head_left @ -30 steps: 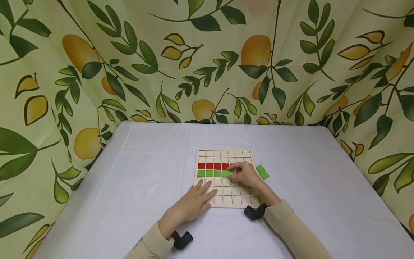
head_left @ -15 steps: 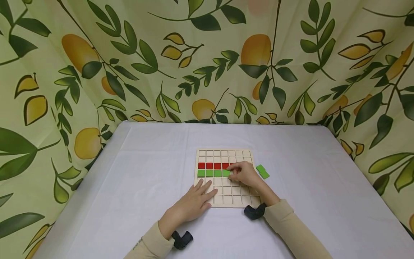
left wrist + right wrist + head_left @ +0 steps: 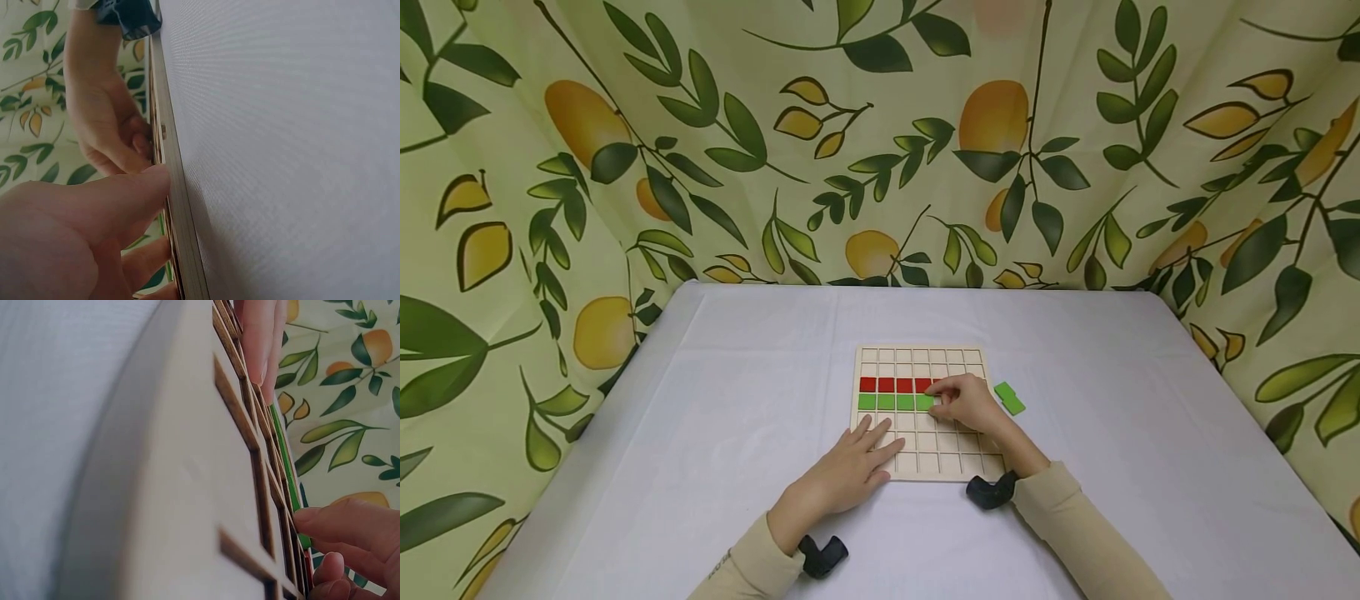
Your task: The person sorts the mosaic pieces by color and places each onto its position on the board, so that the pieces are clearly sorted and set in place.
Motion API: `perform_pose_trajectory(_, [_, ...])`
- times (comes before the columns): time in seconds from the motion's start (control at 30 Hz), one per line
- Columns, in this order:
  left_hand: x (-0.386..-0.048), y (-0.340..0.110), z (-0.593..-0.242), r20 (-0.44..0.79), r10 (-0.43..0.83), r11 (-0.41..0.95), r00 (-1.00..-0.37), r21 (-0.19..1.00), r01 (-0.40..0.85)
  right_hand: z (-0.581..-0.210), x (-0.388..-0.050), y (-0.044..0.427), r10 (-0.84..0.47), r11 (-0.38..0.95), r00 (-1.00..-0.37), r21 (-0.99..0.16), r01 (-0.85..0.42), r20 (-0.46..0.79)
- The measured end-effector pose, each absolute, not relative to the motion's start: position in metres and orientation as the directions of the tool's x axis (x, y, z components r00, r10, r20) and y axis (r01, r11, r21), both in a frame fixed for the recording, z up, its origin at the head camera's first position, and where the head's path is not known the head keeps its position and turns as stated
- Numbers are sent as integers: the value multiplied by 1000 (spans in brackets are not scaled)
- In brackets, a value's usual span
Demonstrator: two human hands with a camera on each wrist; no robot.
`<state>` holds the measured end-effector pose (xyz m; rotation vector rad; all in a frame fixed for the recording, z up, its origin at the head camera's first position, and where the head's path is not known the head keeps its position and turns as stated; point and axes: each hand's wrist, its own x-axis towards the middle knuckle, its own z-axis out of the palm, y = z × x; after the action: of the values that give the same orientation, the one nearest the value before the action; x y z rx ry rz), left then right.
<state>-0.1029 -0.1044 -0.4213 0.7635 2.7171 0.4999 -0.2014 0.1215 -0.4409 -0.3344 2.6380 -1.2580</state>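
Observation:
A light wooden grid board (image 3: 917, 464) lies flat on the table with a row of red tiles (image 3: 886, 385) and a row of green tiles (image 3: 886, 402) set in its cells. My right hand (image 3: 966, 402) pinches the rightmost visible green tile (image 3: 923, 402) between thumb and index finger, in the row just below the red ones. Its fingers cover the cells to the right. In the right wrist view, the thumb (image 3: 306, 515) meets the green edge. My left hand (image 3: 846, 471) rests with spread fingers on the board's lower left corner; its thumb touches the board's edge in the left wrist view.
Loose green tiles (image 3: 1009, 398) lie on the white tablecloth (image 3: 700, 400), just right of the board. A black wrist device (image 3: 991, 492) sits under the right wrist, another (image 3: 823, 557) by the left. A leaf-patterned curtain (image 3: 880, 167) stands behind the table and at both sides.

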Motion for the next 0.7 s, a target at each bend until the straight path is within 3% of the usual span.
perform_pose_trajectory(0.7, [-104,-105,-424,-163,550,799,-819,391,458,-441,-200,125,-294,576,-953,-809,-115,-73])
